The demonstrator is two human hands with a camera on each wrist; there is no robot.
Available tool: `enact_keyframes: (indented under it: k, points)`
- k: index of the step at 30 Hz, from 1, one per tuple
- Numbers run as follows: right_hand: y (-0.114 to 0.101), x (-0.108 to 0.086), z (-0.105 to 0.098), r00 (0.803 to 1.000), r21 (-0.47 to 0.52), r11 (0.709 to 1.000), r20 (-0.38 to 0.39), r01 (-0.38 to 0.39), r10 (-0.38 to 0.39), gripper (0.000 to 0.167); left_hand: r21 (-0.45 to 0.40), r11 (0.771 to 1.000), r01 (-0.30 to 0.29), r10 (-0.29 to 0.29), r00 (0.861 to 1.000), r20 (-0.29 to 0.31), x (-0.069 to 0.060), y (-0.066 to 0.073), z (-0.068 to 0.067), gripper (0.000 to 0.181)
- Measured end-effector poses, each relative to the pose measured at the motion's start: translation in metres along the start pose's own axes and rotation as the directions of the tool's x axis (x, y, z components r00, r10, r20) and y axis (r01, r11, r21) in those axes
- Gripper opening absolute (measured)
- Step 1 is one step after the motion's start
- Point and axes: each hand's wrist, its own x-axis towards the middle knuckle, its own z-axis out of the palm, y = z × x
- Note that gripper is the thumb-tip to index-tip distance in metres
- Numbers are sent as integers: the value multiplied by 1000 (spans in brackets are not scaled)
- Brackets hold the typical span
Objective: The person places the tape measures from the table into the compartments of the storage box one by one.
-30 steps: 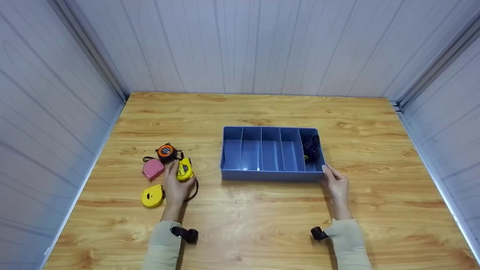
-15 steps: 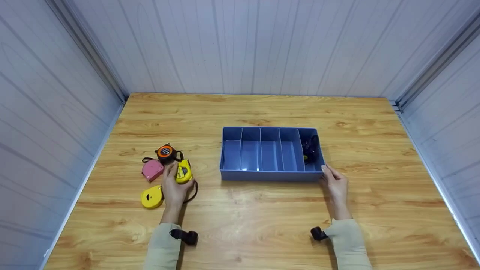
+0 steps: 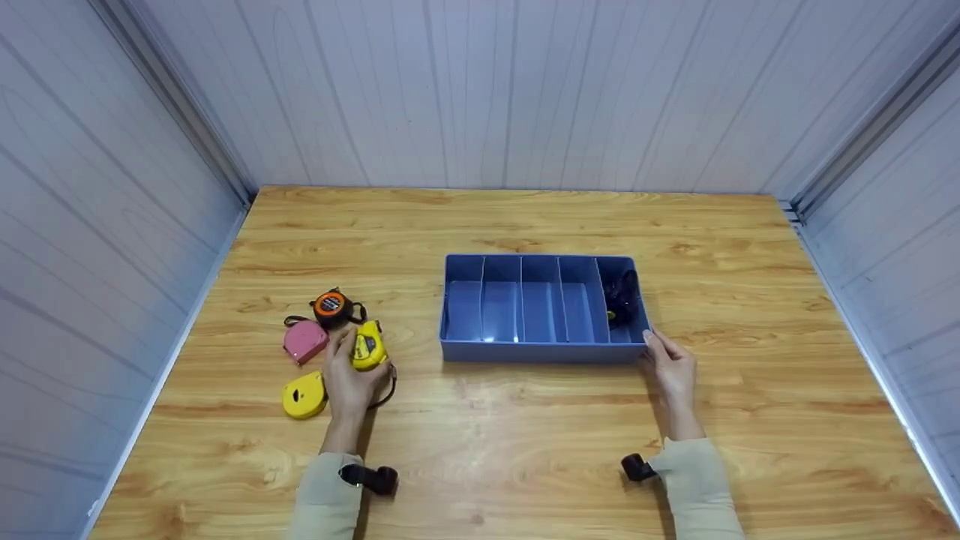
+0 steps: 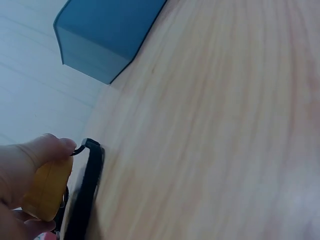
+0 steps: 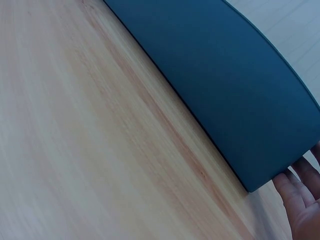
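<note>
My left hand [image 3: 349, 381] holds a yellow tape measure [image 3: 369, 346] with a black wrist strap, pinched between thumb and fingers. In the left wrist view the thumb lies over one end of the yellow tape measure [image 4: 49, 190], and the black strap [image 4: 89, 187] hangs beside it. At the near right corner of a blue divided storage box [image 3: 540, 352], my right hand [image 3: 675, 379] grips the wall, thumb at the rim. The right wrist view has the fingers [image 5: 295, 192] against the end of the blue box [image 5: 225, 90].
Left of my left hand lie a pink tape measure [image 3: 304, 341], a yellow rounded tape measure [image 3: 304, 395] and an orange-and-black tape measure [image 3: 331, 306]. Dark items [image 3: 622, 296] sit in the box's rightmost compartment. Pale panel walls [image 3: 480, 97] enclose the wooden table [image 3: 510, 450] at the back and sides.
The left hand and its yellow tape measure have shifted very slightly toward me. My right hand and the box have hardly moved.
</note>
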Motion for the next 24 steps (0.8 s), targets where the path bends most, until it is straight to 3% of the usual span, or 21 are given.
enact_keyframes:
  k: [2, 15, 24]
  points:
    - [1, 1, 0, 1000, 6, 1000, -1, 3, -3, 13, 3, 1000, -6, 6, 1000, -6, -1, 3, -1, 72]
    - [1, -1, -2, 1000, -16, 1000, 2, 25, -25, 13, 23, 1000, -9, 9, 1000, 7, -6, 32, -9, 73]
    - [1, 0, -1, 999, 23, 999, 21, 32, -33, 11, -27, 1000, -3, 4, 999, 40, -9, 52, -10, 73]
